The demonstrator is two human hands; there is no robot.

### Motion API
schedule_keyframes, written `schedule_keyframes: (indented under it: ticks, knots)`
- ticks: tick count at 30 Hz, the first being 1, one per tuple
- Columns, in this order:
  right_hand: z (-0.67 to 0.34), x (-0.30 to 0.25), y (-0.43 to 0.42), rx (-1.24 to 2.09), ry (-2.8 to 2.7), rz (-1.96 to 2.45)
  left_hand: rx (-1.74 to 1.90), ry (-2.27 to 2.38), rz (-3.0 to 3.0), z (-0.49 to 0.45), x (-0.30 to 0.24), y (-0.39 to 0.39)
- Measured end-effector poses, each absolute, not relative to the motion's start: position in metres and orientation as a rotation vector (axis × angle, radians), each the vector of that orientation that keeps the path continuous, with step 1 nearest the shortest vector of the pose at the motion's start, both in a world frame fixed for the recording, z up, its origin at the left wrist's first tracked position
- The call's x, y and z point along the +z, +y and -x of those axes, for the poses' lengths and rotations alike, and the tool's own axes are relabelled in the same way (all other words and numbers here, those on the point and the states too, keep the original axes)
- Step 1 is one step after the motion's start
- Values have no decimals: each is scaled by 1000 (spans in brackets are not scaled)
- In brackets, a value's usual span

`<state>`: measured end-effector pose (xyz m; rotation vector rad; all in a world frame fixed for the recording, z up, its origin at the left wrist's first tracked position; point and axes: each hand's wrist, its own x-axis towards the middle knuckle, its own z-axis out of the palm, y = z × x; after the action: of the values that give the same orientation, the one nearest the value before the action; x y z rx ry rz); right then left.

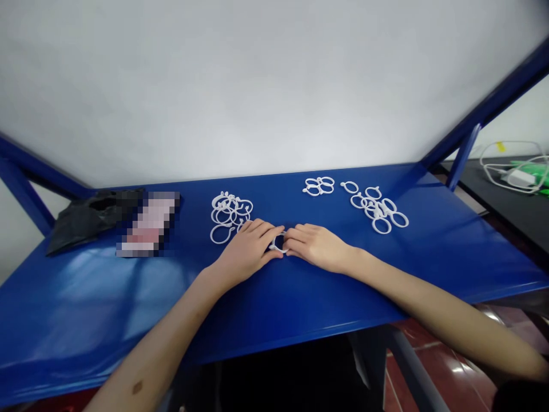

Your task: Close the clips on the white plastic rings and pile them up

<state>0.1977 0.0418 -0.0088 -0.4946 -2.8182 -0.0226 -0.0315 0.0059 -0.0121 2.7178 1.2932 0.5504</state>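
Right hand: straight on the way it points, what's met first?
The white ring at the right hand, then apparently the left hand; exact depth is hard to judge.

Looks like smooth white plastic in the ring (278, 250) at the frame's centre. Shines glossy across the blue table (240, 320), brightest at lower left. Shows crinkled, like thin plastic film, in the black bag (86, 223) at left. Looks matt on the white panel (257, 86), top; gleams like tile on the red floor (433, 366), lower right.
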Motion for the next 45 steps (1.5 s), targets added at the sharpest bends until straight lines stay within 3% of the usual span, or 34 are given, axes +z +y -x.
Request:
schedule_keyframes:
  ticks: [9,32,41,45]
  knots:
    - [-200,-3,32,-174,-2825,503,663,1206,-2779,34,-14,8]
    - [-194,-6,26,-148,-2798,604,708,1228,-2699,40,-25,10]
    - [-209,9,31,289,-2841,522,802,1137,-2769,31,-20,10]
    - [-215,11,31,246,-2868,527,790,1145,-2754,29,-20,10]
